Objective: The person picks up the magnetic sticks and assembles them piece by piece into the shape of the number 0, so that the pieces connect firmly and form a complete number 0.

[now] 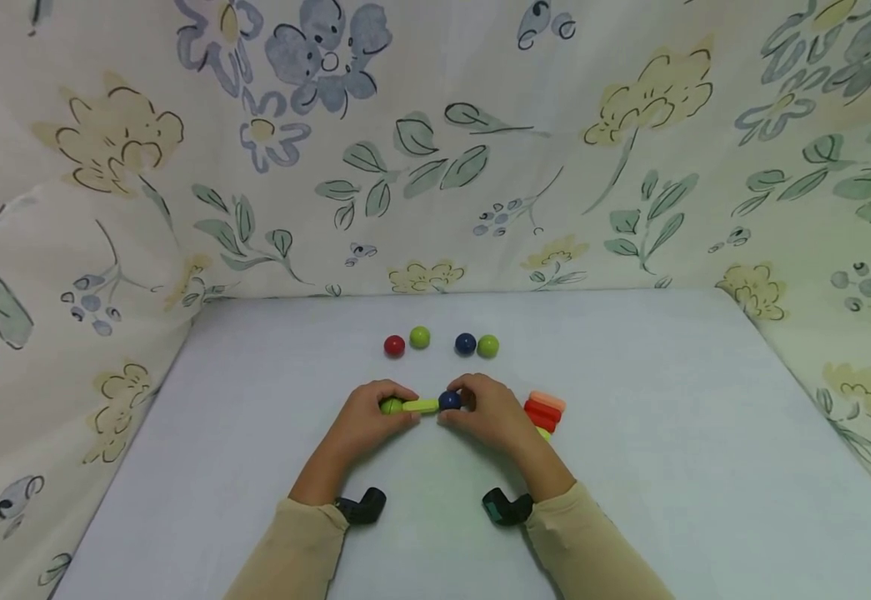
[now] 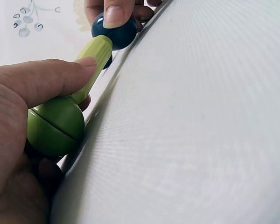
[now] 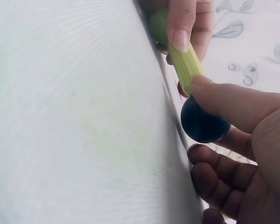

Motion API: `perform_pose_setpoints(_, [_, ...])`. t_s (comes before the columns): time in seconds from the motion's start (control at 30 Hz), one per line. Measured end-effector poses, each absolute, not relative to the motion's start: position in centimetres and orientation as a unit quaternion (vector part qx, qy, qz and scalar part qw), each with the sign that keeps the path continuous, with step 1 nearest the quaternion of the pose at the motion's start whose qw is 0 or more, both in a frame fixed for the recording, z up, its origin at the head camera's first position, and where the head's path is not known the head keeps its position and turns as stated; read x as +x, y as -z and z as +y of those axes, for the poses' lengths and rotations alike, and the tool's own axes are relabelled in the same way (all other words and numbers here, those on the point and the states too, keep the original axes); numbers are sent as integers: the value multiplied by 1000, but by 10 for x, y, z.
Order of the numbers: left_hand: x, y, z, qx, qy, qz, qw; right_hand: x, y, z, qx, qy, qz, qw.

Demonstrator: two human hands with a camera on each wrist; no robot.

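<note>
A yellow-green ridged rod (image 1: 422,406) joins or touches a green ball (image 2: 56,126) at its left end and a dark blue ball (image 1: 449,401) at its right end. My left hand (image 1: 377,414) pinches the rod beside the green ball, thumb lying along it. At the other end my right hand (image 1: 489,410) holds the dark blue ball between thumb and fingers, its thumb tip reaching the rod's end in the right wrist view. Whether the rod is seated inside either ball is hidden. A groove line crosses the green ball in the left wrist view.
Beyond the hands lie a red ball (image 1: 394,346), a green ball (image 1: 419,337), another dark blue ball (image 1: 465,344) and another green ball (image 1: 488,346). Orange, red and yellow-green rods (image 1: 544,410) lie together right of the right hand. A floral cloth (image 1: 435,167) surrounds the white table (image 1: 668,417).
</note>
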State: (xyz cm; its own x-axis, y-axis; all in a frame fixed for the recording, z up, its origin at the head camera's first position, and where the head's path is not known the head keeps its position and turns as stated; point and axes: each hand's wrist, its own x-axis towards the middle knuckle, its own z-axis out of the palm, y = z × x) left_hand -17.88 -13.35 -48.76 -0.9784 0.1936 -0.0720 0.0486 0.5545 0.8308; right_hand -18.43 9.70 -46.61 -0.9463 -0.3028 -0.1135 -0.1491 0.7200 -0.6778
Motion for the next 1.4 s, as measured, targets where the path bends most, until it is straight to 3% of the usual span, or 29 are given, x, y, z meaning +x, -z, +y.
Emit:
perform_pose_setpoints(0.5, [-180,488,-142,84,-496,861,78,-187,474,97,-62,374,921,93])
perform_pose_setpoints(1.4, [-181,488,-141,69,-507,856,66,-188,472,99,-75,378,918,93])
